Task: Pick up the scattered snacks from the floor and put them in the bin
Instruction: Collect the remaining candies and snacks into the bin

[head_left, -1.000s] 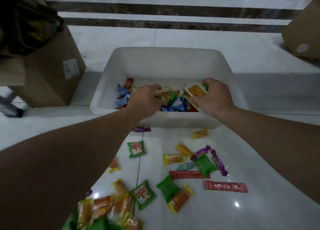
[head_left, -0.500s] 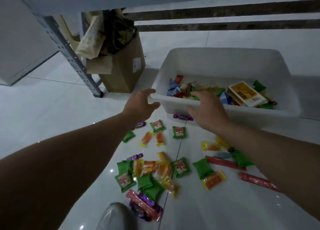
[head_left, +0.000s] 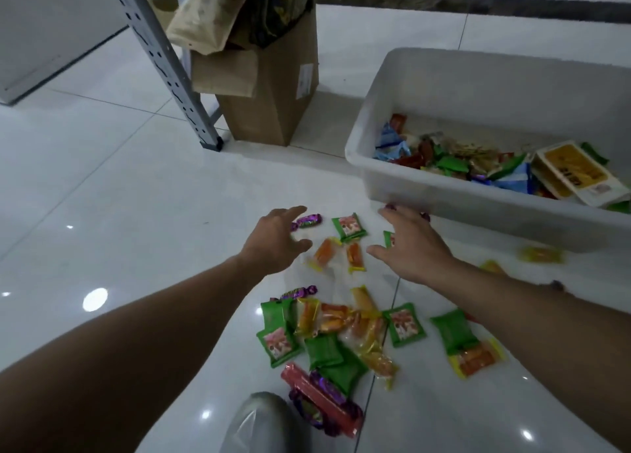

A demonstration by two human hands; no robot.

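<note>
A second ago both my hands were over the white bin (head_left: 512, 223), releasing a load; now they are out of it and down at the floor (head_left: 136, 196), empty. The left hand (head_left: 273, 239) reaches with fingers spread and loose, just beside a purple twist-wrapped candy (head_left: 307, 221). The right hand (head_left: 413, 247) is spread the same way, holding nothing, and partly covers a green packet close to the bin's near wall. Between the hands lie another green packet (head_left: 349, 227) and two orange packets (head_left: 322, 251). I cannot tell whether any finger touches a wrapper yet. I read this as the start of the next scoop. The bin holds a layer of snacks, including a yellow box (head_left: 573, 170), but a larger heap of snacks (head_left: 341, 333) waits nearer me, so much of the task remains.
</note>
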